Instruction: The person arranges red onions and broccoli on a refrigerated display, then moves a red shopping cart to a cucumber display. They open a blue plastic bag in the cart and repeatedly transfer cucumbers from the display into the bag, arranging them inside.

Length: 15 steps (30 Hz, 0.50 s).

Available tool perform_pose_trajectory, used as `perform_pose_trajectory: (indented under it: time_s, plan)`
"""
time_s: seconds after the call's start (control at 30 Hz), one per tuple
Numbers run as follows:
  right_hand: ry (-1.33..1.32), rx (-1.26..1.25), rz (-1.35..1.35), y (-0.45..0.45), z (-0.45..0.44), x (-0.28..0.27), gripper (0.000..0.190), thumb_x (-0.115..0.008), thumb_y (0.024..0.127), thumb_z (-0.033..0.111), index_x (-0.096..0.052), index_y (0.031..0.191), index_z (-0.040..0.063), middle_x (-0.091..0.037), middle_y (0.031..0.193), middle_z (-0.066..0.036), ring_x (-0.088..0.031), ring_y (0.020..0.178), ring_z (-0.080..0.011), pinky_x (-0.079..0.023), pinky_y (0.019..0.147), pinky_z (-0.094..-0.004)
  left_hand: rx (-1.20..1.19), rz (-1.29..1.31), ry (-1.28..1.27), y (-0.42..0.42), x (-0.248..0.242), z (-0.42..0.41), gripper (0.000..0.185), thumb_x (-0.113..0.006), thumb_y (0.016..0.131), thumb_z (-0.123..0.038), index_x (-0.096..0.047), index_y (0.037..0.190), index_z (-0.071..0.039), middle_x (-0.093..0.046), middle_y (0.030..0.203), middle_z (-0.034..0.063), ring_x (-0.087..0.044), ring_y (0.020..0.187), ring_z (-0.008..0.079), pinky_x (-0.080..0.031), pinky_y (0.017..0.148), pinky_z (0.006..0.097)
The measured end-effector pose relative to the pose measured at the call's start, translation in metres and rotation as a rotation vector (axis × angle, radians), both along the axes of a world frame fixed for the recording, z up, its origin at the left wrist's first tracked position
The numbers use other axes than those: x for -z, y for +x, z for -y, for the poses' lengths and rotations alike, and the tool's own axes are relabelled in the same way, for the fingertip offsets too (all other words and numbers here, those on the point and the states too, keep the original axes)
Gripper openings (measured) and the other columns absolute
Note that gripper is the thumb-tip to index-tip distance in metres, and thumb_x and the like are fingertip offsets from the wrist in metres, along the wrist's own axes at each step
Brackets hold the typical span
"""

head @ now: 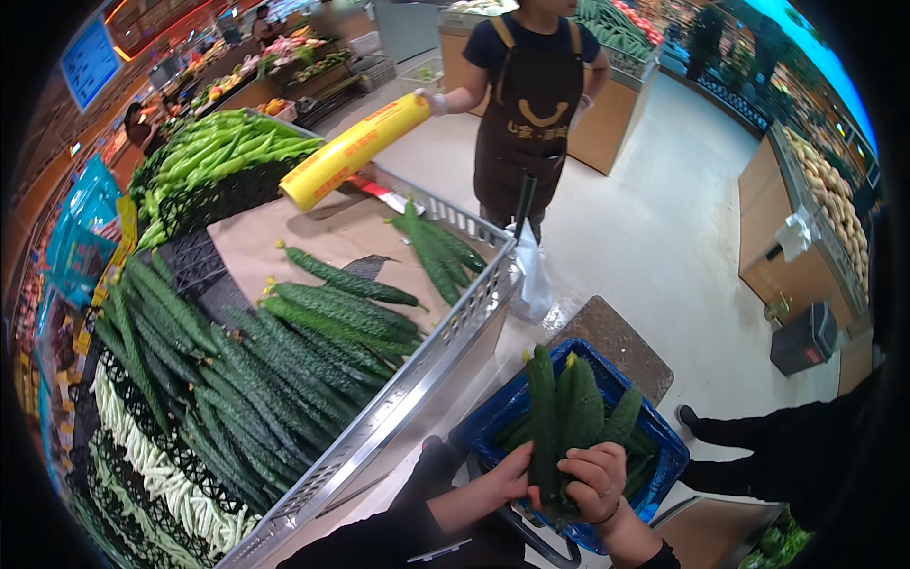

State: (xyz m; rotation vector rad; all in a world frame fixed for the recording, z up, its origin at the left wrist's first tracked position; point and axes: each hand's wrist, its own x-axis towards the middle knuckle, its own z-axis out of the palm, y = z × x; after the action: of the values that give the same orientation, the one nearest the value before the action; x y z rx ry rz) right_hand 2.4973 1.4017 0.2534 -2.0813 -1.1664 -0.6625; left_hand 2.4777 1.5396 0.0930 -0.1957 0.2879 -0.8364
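Note:
Several dark green cucumbers point(561, 405) with yellow blossom ends stand bunched between my two hands, above a blue plastic crate point(665, 441) that holds more cucumbers. My left hand point(513, 475) grips the bunch from the left side, low down. On the right, my right hand point(596, 478) has its fingers wrapped round the lower part. To the left, many cucumbers point(284, 384) lie in rows on a display stand with a perforated metal rim point(398, 405). A few more cucumbers point(434, 249) rest in its far corner, on brown cardboard point(263, 242).
Across the stand, a person in a dark apron point(530, 107) holds a yellow roll point(355, 153) over it. Green peppers point(220, 149) and pale beans point(156, 455) flank the cucumbers. Someone's dark-clothed legs point(753, 441) are right of the crate. A grey bin point(803, 340) stands farther right.

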Motion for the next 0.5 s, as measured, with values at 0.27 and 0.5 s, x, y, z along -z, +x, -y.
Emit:
perform_pose_trajectory:
  time_s: [0.27,0.5]
  plan:
    - [0.158,-0.205,0.356,0.041,-0.106,-0.094,0.053,-0.083,0.067,0.033,-0.039,0.093,0.019,-0.055,0.095,0.002,-0.057,0.084,-0.0168,-0.041,0.076,-0.037,-0.532,0.474,0.463,0.06,-0.166,-0.117,0.047,-0.047,0.097,-0.035,-0.045,0.133,-0.003,-0.057,0.125,0.0152,-0.059,0.109,0.0265,-0.05,0.094,0.0411]
    - [0.526,-0.444,0.291,0.143,-0.24,-0.08,0.047,-0.085,0.064,0.024,-0.047,0.089,0.012,-0.062,0.1,-0.008,-0.061,0.089,-0.0257,-0.043,0.087,-0.0454,-0.807,0.423,0.558,0.118,-0.17,-0.258,0.035,-0.048,0.095,-0.023,-0.049,0.124,-0.001,-0.061,0.115,0.0142,-0.06,0.107,0.0272,-0.049,0.092,0.0411]
